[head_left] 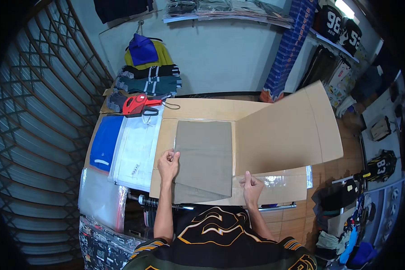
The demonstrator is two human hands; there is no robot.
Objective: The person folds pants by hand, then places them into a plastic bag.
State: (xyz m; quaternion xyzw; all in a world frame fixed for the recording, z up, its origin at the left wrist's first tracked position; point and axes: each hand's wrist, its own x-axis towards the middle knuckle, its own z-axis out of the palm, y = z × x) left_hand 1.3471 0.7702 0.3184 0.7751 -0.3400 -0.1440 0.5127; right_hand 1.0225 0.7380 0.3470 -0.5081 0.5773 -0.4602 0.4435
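A folded grey-brown garment (203, 157) lies flat on a cardboard folding board (207, 109), its lower edge creased at a slant. My left hand (168, 165) is at the garment's left edge, fingers curled and thumb against the cloth in a pinch. On the other side, my right hand (252, 186) is closed, with its thumb up at the lower edge of the raised cardboard flap (288, 130). The flap stands tilted up to the right of the garment, and its top edge is slightly blurred.
Left of the board lie a red tape dispenser (141, 105), white packaging (137, 146), a blue folded item (107, 143) and clear plastic bags (101, 191). Striped folded clothes (148, 83) are stacked behind. A metal folding gate (40, 135) borders the left side.
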